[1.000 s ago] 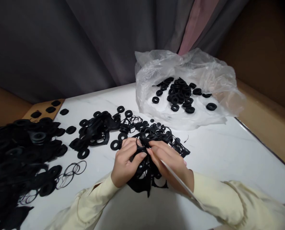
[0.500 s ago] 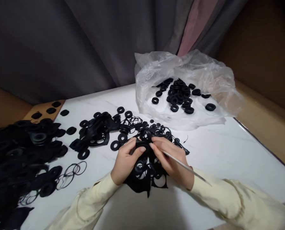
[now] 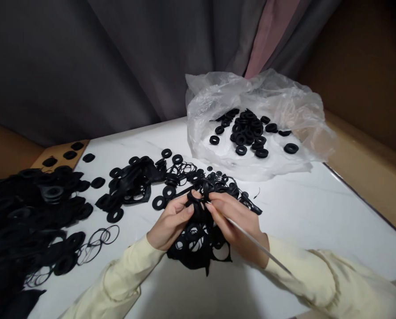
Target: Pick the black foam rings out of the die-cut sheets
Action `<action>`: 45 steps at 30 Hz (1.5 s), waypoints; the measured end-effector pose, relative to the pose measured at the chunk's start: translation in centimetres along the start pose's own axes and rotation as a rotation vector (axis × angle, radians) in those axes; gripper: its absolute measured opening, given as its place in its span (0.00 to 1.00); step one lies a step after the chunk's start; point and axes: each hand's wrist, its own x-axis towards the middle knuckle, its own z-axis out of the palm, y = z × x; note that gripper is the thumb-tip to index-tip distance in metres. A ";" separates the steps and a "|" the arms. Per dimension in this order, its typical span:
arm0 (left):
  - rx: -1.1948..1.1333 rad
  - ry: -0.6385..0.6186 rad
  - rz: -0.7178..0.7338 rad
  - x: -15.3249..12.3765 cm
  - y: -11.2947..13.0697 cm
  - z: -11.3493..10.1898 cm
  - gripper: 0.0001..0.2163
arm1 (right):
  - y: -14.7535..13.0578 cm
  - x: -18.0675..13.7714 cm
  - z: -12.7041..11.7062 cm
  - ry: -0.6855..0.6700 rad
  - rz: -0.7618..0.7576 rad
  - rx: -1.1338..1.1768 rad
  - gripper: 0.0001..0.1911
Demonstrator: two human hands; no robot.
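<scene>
My left hand [image 3: 170,222] is closed on a black rubber ring [image 3: 194,199], pinching it between thumb and fingers. Close beside it, my right hand [image 3: 240,223] grips a long, thin metal tool [image 3: 259,248] whose rear end slants back over the right sleeve. The tool's tip is hidden at the right fingertips, and a strip of black rubber [image 3: 205,189] shows there too. Below both hands lies a heap of black rubber scrap [image 3: 194,257] with round holes and loose rings.
A clear plastic bag [image 3: 211,157] at the back right holds several black rings [image 3: 247,126]. At the left spreads a large black pile [image 3: 28,221] of rings and sheets. A smaller scrap pile [image 3: 138,177] and thin loops [image 3: 101,239] lie on the white table [image 3: 331,208].
My left hand has shifted slightly left and turned, so the ring's opening shows more. A small gap has appeared between the hands. My right hand still grips the tool.
</scene>
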 end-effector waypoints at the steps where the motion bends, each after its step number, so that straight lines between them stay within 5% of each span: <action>1: -0.013 -0.018 -0.004 0.0 0.0 -0.1 0.11 | 0.0 0.0 0.1 0.004 -0.010 -0.007 0.08; 15: 0.261 -0.161 -0.061 -0.2 0.9 0.0 0.23 | 0.7 0.1 -0.1 -0.010 -0.011 -0.091 0.08; 26: 0.103 0.002 -0.111 0.0 1.6 0.3 0.09 | 0.9 0.9 -0.7 -0.020 -0.039 -0.142 0.07; 30: 0.045 -0.038 -0.139 0.0 2.1 0.3 0.05 | 0.9 0.8 -0.6 -0.007 -0.015 -0.147 0.09; 38: 0.050 -0.184 -0.231 0.3 3.1 -0.4 0.30 | 1.5 0.6 -0.7 0.028 0.011 -0.131 0.09; 41: 0.160 -0.112 -0.269 0.1 5.0 -0.8 0.28 | 1.4 0.7 -0.8 0.006 0.016 -0.117 0.08; 45: 0.580 0.152 -0.254 -0.2 7.6 -1.4 0.20 | 1.3 0.8 -0.9 0.014 0.060 -0.085 0.06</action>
